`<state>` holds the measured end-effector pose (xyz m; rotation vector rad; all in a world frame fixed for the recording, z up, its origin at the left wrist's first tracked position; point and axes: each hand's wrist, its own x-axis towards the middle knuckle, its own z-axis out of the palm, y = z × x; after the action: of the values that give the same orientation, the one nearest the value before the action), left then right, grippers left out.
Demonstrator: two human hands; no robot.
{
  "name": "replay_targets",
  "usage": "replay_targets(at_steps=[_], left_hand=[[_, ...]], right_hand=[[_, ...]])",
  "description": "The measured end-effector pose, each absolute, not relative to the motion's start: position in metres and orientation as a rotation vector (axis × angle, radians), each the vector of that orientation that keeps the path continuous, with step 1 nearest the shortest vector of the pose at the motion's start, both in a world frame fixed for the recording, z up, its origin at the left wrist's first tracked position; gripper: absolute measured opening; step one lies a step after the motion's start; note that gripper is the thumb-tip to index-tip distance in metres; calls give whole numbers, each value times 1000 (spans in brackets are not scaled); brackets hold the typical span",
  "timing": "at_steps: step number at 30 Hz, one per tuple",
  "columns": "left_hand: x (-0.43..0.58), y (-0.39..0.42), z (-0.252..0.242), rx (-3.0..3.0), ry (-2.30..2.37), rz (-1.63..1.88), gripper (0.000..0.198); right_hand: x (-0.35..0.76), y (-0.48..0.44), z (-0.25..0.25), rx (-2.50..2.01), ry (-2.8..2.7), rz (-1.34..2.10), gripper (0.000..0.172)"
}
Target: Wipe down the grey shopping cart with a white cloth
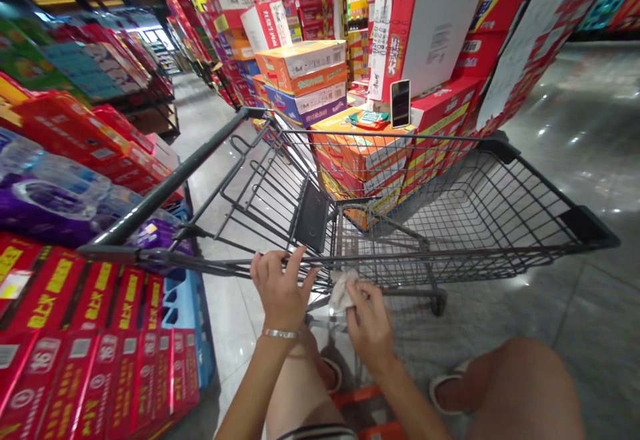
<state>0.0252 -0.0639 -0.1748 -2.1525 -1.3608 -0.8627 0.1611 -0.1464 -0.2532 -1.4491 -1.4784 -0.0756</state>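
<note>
A dark grey shopping cart (400, 261) stands sideways in front of me, its handle (165, 187) toward the left. My left hand (281, 288) has its fingers hooked over the near top rail, with the thumb apart. Just to the right, my right hand (371, 323) pinches a crumpled whitish cloth (343, 291) against the cart's near side, below that rail. The fingers partly cover the cloth. Inside the handle end is the folded child seat with a black plastic panel (310, 217).
Beyond the cart are stacked cartons (360, 153), with a phone (401, 103) propped upright and a green-and-orange packet (370, 119) on top. Red boxes (95, 360) and purple-wrapped bottles (55, 200) line the left. My knees (525, 387) flank an orange-red object (360, 397), partly hidden.
</note>
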Motion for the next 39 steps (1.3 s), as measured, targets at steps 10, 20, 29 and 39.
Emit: replay_targets(at_steps=[10,20,29,39], left_hand=[[26,-65,-175,-2165,-1401,-853,31],[26,-65,-176,-2162,-1412,-867,31],[24,-64,-177,-2172,-1424,-885,31],[26,-64,-173,-2150,-1380,-849,33]], right_hand=[[148,-116,-278,-1407,-1546,-182,36],[160,-117,-291,-1412,-1696,-251,33],[158,-125,-311,-1613,-1600,-194,27],[155,-125,-301,-1856,-1579,-74,31]])
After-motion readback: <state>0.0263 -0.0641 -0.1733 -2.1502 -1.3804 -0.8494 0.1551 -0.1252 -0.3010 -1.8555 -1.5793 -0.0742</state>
